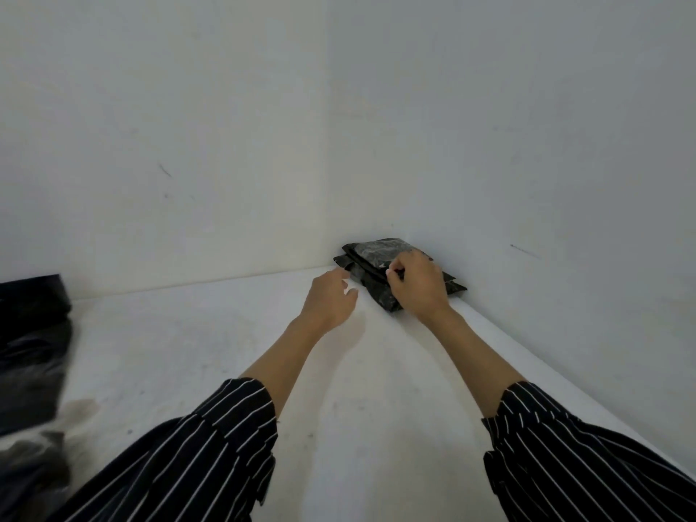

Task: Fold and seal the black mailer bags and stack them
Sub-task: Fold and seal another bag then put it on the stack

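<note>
A small stack of folded black mailer bags [373, 258] lies in the far corner of the white table [211, 352], against both walls. My right hand [416, 286] rests on top of the stack, its fingers curled and pinching the top folded bag. My left hand [329, 299] hovers just left of the stack with relaxed fingers, holding nothing. The right hand hides part of the top bag.
A pile of unfolded black mailer bags [30, 352] lies along the table's left edge, partly blurred. White walls [527, 145] close in the table at the back and right. Striped sleeves cover both forearms near the bottom.
</note>
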Available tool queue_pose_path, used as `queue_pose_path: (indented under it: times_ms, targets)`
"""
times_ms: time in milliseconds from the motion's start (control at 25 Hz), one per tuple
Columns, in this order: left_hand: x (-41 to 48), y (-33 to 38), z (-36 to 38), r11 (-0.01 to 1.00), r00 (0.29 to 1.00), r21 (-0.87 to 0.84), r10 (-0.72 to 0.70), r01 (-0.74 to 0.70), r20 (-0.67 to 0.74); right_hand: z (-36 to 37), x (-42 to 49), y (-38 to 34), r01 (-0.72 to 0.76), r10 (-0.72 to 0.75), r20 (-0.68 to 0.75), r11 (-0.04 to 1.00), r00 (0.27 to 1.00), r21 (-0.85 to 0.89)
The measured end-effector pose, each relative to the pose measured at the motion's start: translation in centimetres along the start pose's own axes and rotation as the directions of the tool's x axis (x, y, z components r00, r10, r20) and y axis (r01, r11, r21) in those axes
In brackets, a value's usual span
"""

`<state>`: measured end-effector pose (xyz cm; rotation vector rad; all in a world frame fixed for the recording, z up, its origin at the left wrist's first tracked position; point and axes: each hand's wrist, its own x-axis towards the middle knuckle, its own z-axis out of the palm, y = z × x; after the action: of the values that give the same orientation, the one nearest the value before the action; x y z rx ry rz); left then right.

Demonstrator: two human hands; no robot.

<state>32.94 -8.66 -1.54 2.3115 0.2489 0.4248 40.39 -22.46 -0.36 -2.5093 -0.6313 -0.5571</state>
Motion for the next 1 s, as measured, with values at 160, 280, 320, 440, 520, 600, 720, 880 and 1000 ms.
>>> queue_pose_path:
  times_ms: [160, 280, 320, 440, 520, 600, 720, 880, 1000]
  targets:
    - [-6.1, -1.7, -4.2, 0.983, 0.998, 0.18, -0.015, 0.026, -0.063, -1.8, -5.1, -4.9, 0.085, -0.09, 0.123, 0.995, 0.988, 0.045]
    - [-11.7, -2.8, -7.9, 0.952, 0.996, 0.305, -0.01, 0.035, -0.085, -2.9, -9.4, -8.9, 0.171, -0.175, 0.204, 0.985, 0.963, 0.038]
    - [-13.9, -3.2, -9.2, 0.939, 0.995, 0.34, -0.013, 0.045, -0.095, -3.2, -11.0, -10.3, 0.198, -0.203, 0.228, 0.979, 0.952, 0.046]
    - [-19.9, -4.8, -13.1, 0.897, 0.993, 0.435, -0.033, 0.081, -0.118, -3.9, -15.3, -14.5, 0.272, -0.28, 0.274, 0.96, 0.92, 0.068]
    - [-24.0, -6.0, -15.7, 0.865, 0.987, 0.487, -0.054, 0.121, -0.15, -4.1, -18.1, -17.2, 0.327, -0.335, 0.296, 0.942, 0.894, 0.079]
    - [-27.5, -7.2, -17.9, 0.837, 0.977, 0.522, -0.059, 0.161, -0.206, -4.1, -20.6, -19.6, 0.377, -0.384, 0.311, 0.922, 0.869, 0.084]
    - [-31.8, -8.5, -20.4, 0.833, 0.955, 0.5, -0.107, 0.238, -0.276, -3.6, -23.6, -22.7, 0.414, -0.416, 0.342, 0.907, 0.843, 0.082]
    - [-33.9, -9.4, -21.6, 0.815, 0.943, 0.48, -0.237, 0.324, -0.234, -1.9, -26.5, -25.6, 0.36, -0.338, 0.384, 0.933, 0.859, 0.013]
    - [-34.0, -10.7, -21.2, 0.773, 0.92, 0.501, -0.349, 0.389, -0.176, -0.4, -27.9, -27.1, 0.175, -0.162, 0.45, 0.985, 0.878, 0.014]
